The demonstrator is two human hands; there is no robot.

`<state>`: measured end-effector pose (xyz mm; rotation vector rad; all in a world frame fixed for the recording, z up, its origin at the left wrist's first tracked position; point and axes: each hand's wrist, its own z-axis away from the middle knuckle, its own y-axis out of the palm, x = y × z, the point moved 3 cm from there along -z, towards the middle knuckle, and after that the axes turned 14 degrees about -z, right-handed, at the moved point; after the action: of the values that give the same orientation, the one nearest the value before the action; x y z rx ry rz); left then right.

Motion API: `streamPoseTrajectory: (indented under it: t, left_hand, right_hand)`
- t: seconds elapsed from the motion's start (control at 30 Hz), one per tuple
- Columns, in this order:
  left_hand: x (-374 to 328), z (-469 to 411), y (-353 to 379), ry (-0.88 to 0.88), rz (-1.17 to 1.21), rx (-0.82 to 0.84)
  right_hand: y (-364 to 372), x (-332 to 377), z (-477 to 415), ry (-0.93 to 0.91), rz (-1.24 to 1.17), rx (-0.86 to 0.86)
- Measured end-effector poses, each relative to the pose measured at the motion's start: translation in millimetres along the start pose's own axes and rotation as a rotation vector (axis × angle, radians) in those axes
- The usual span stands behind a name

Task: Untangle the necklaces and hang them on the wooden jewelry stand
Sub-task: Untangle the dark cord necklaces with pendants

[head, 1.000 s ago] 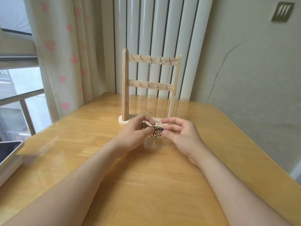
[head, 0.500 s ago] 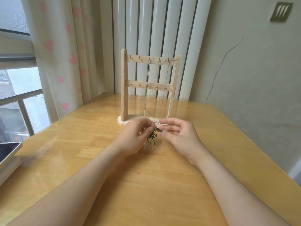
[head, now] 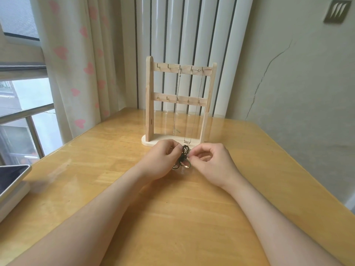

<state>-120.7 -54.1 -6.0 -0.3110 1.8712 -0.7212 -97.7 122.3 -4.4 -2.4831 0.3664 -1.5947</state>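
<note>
Head view looks down at a wooden bench (head: 172, 217) where both hands meet just in front of the wooden jewelry stand (head: 148, 100). The left hand (head: 163, 160) and the right hand (head: 213, 164) hold a tangled dark necklace (head: 182, 158) between them, just above the bench top. The left fingers (head: 175, 150) are curled round the upper part of the knot. The right fingers (head: 194, 154) pinch it narrowly from the other side, thumb against fingertip. Loops of the dark cord hang below the pinch, and a small metal end shows at the bottom of them.

The stand is upright near the far edge of the bench, with 2 cross rails carrying 5 small hooks each. A silver chain (head: 177, 96) hangs from the middle hook of the top rail. A finer necklace (head: 199, 89) is strung across the 2 right-hand hooks, and its lettered pendant (head: 187, 142) rests low by the stand's base, just beyond the fingertips.

On the left edge of the bench lies a dark-screened tablet (head: 11, 177) on a white block. A curtain (head: 76, 54) printed with pink hearts hangs at the left.
</note>
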Motion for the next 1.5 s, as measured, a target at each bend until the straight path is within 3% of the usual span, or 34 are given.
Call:
streamPoseTrajectory:
  t: [0.2, 0.53, 0.73, 1.0, 1.13, 1.5]
  left_hand:
    - [1, 0, -2, -0.068, 0.002, -0.052]
    - [12, -3, -6, -0.201, 0.311, -0.098]
    - [13, -5, -7, -0.177, 0.228, -0.047]
    - [7, -2, -3, 0.014, -0.001, -0.014]
    - [11, -5, 3, 0.096, -0.196, -0.033]
    - [10, -6, 0, 0.091, -0.189, -0.156]
  right_hand:
    - [0, -4, 1, 0.060, -0.016, 0.033]
    - [-5, -6, -2, 0.094, -0.168, -0.046]
    - [-7, -3, -3, 0.103, -0.261, -0.092]
    - [-10, -3, -3, 0.186, -0.409, -0.072]
    - [-9, -1, 1, 0.151, -0.365, -0.039]
    - [-8, -6, -5, 0.012, -0.121, -0.106]
